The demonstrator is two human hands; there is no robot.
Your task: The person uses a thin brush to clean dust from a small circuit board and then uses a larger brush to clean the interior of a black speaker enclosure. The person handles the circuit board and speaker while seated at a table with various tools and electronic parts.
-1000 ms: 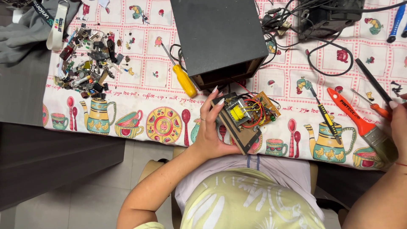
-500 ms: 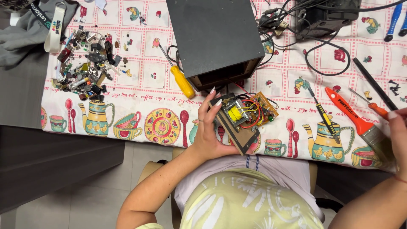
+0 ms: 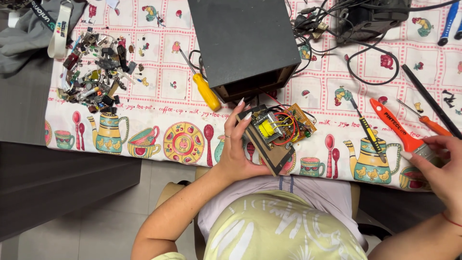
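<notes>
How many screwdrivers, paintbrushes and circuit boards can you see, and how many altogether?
Screwdrivers: 3
Paintbrush: 1
Circuit board: 1
Total: 5

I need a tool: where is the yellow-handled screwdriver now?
In the head view, the yellow-handled screwdriver lies on the patterned tablecloth, left of the black box, above the left hand.

A brown circuit board (image 3: 272,139) with a yellow transformer, red and black wires and a smaller orange board lies tilted in the left grip (image 3: 238,149). An orange-handled paintbrush (image 3: 402,132) lies slanted on the table, its metal ferrule under the right grip (image 3: 440,168).
</notes>
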